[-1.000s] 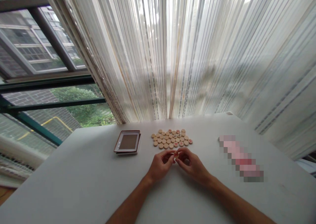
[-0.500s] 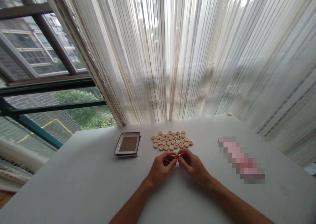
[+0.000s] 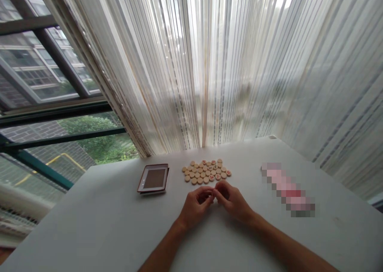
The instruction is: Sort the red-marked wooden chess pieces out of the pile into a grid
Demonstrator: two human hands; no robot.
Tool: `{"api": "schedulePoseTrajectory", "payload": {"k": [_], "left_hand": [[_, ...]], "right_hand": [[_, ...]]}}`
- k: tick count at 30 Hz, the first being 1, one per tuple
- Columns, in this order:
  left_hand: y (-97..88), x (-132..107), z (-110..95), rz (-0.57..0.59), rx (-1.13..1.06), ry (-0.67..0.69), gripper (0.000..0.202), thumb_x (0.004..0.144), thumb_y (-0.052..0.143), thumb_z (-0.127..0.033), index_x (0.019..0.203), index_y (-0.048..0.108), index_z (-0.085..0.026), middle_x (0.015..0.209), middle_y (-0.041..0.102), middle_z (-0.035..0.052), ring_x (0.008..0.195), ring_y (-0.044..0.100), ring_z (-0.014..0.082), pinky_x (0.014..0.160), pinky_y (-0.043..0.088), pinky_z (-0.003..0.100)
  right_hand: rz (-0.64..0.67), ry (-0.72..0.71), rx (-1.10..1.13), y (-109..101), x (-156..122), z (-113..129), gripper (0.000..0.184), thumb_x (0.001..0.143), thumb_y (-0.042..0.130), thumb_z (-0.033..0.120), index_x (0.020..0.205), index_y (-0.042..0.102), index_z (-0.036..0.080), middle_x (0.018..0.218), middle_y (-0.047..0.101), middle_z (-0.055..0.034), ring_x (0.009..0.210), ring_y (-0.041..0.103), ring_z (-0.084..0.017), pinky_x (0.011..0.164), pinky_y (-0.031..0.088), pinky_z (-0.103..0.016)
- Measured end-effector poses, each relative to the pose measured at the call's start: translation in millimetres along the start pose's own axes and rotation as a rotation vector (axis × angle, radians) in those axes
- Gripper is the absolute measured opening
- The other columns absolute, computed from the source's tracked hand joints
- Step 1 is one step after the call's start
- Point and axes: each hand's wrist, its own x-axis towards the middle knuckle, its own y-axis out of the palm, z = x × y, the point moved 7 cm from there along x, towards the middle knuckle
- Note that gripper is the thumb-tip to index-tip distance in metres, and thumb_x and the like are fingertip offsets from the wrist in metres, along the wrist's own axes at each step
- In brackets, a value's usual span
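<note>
My left hand [image 3: 196, 204] and my right hand [image 3: 233, 203] meet fingertip to fingertip just above the white table [image 3: 101, 220]. Both are closed in a pinch around one small round Chinese chess piece, which the fingers now mostly hide. Just beyond my fingertips lies a cluster of round wooden Chinese chess pieces [image 3: 200, 170]. Most show plain pale tops; several carry red characters, and a couple are marked in dark.
Left of the pieces sits a flat rectangular case [image 3: 154, 179] with a reddish-brown rim and a brown panel. A blurred-out pink object [image 3: 289, 190] lies at the right. Behind the table hangs a striped sheer curtain [image 3: 209, 84], beside a window [image 3: 38, 64].
The red-marked piece that showed between my fingertips is now hidden by them as my fingers shifted slightly. The whole view has turned a little; the cluster stays as it was.
</note>
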Motion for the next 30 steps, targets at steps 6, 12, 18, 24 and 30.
{"api": "schedulePoseTrajectory", "payload": {"k": [6,12,18,24,30], "left_hand": [[-2.9,1.9,2.5,-0.035,0.019,0.014,0.033,0.087,0.067,-0.039,0.111,0.068,-0.015,0.101,0.074,0.011,0.083,0.071,0.0202,0.076,0.057,0.031],[-4.7,2.7,2.3,-0.044,0.026,0.039,0.031,0.087,0.066,-0.037,0.108,0.067,-0.015,0.099,0.074,0.0101,0.08,0.07,0.0189,0.076,0.057,0.031],[-7.8,3.9,4.7,-0.102,0.032,-0.002,0.029,0.087,0.065,-0.042,0.1,0.066,-0.015,0.086,0.075,0.0077,0.072,0.07,0.018,0.069,0.056,0.028],[-8.0,3.5,9.7,-0.146,0.044,-0.033,0.032,0.087,0.064,-0.046,0.095,0.065,-0.015,0.077,0.074,0.0065,0.068,0.071,0.0187,0.063,0.054,0.026],[-7.3,3.7,7.6,-0.137,0.022,-0.023,0.036,0.087,0.063,-0.048,0.096,0.066,-0.014,0.083,0.075,0.0081,0.069,0.071,0.0186,0.065,0.056,0.027]], "right_hand": [[0.047,-0.047,0.074,3.7,-1.1,2.5,0.017,0.095,0.053,0.037,0.1,0.051,0.021,0.076,0.063,0.0,0.069,0.061,-0.015,0.061,0.047,-0.025],[0.049,-0.072,0.069,6.6,-1.7,1.9,0.014,0.09,0.057,0.028,0.101,0.052,0.021,0.077,0.064,0.0003,0.067,0.061,-0.014,0.06,0.049,-0.024],[0.05,-0.082,0.037,9.3,-2.3,2.3,0.017,0.086,0.061,0.024,0.1,0.053,0.02,0.075,0.064,0.0015,0.064,0.06,-0.012,0.059,0.049,-0.023],[0.075,-0.106,-0.022,10.7,-3.8,6.0,0.012,0.087,0.06,0.022,0.097,0.055,0.02,0.075,0.065,0.0013,0.065,0.06,-0.013,0.062,0.049,-0.024],[0.055,-0.103,-0.027,8.9,-4.6,4.3,0.012,0.088,0.059,0.025,0.098,0.055,0.021,0.076,0.063,0.0006,0.067,0.061,-0.014,0.063,0.05,-0.025]]}}
